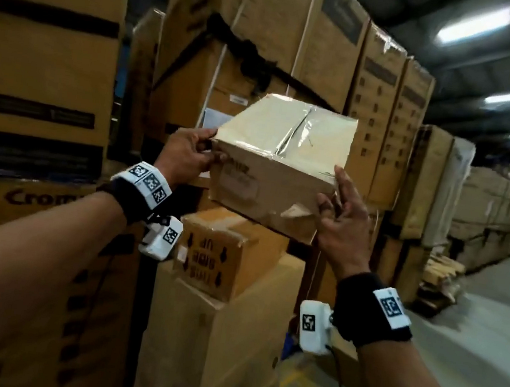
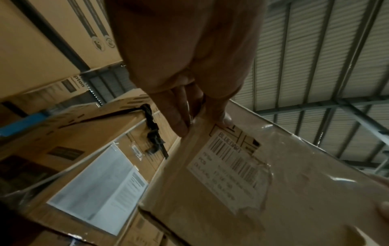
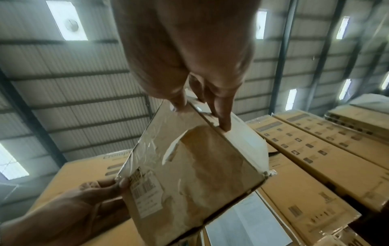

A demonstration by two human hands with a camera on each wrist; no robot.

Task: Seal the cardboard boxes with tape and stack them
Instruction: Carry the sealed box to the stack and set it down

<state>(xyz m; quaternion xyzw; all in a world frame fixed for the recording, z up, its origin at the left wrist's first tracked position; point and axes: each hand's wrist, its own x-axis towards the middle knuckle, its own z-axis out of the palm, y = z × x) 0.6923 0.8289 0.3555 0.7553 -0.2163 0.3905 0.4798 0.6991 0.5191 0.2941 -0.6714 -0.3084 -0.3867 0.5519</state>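
Holding taped box [image 1: 279, 160] aloft at frame centre, above smaller stacked box [image 1: 226, 251] at lower centre: left hand [image 1: 187, 154] pinching left corner, right hand [image 1: 343, 217] gripping right edge, presumably steadying the load for stacking.

The held box [image 1: 279, 160] is seen as matt brown cardboard, wrapped in glossy, wrinkled clear tape [image 1: 291, 133], its paper label [image 2: 229, 168] torn.
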